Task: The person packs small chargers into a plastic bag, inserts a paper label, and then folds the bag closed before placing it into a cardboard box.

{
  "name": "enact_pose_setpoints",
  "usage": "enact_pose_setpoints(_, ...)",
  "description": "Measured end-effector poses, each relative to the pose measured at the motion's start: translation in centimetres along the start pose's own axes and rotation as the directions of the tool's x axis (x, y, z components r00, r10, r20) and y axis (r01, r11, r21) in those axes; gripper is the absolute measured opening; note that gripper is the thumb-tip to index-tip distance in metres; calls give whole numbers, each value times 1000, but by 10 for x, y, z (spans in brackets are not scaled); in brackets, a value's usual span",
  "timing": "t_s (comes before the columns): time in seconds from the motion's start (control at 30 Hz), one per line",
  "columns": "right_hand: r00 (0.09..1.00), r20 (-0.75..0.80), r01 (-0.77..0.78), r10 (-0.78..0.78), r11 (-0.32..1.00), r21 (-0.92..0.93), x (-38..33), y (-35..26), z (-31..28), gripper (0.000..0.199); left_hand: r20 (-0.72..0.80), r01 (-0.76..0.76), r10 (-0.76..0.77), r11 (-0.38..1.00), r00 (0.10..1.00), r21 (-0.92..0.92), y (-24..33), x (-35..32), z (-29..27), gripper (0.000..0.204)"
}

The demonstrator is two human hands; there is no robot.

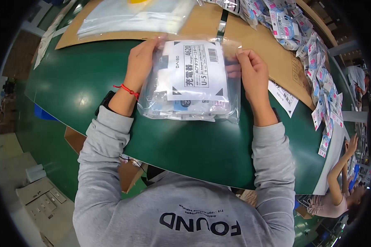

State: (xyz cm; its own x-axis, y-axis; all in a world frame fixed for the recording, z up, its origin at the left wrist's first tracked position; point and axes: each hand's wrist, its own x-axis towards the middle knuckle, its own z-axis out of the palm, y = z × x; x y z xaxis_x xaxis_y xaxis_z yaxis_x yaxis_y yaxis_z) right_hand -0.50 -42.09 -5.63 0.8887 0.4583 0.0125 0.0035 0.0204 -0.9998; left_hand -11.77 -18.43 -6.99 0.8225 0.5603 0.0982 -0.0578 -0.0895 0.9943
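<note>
A clear plastic bag lies over the green table in front of me, filled with several small packets. On top of them, inside the bag, rests a white printed label sheet with black corner marks. My left hand is closed on the bag's upper left edge, its fingertips partly hidden. At the upper right edge my right hand pinches the film between thumb and fingers, some fingers showing through the plastic.
Cardboard covers the table's far side, bearing a stack of clear bags. Many small packets pile up at the far right. Another printed sheet pokes out under the cardboard. A co-worker is at the right.
</note>
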Motion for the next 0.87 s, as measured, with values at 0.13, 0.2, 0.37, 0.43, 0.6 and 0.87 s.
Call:
enact_pose_setpoints(0.13, 1000, 15, 24, -20, 937, -347, 3, -8, -3, 22, -3, -4, 5, 985, 1000, 172, 2, 1, 1, 38)
enact_pose_setpoints(0.2, 998, 47, 59, -41, 870, -490, 3, -7, -2, 23, -20, -43, 49, 974, 999, 222, -5, 0, 1, 38)
enact_pose_setpoints(0.37, 973, 126, 228, -195, 708, -668, 3, 9, -2, 24, -47, -250, 290, 888, 956, 385, -15, -4, 4, 35)
enact_pose_setpoints(0.43, 973, 156, 229, -169, 660, -715, 4, 6, -3, 25, -54, -310, 363, 855, 930, 416, -17, -2, 3, 34)
enact_pose_setpoints(0.6, 985, 156, 152, -68, 760, -632, 5, 6, -14, 25, -191, -214, 303, 899, 933, 383, -20, 1, -2, 33)
enact_pose_setpoints(0.87, 791, 318, 598, -523, 550, -583, -15, -52, 45, 24, -164, -73, 118, 963, 979, 259, -26, 6, -8, 36)
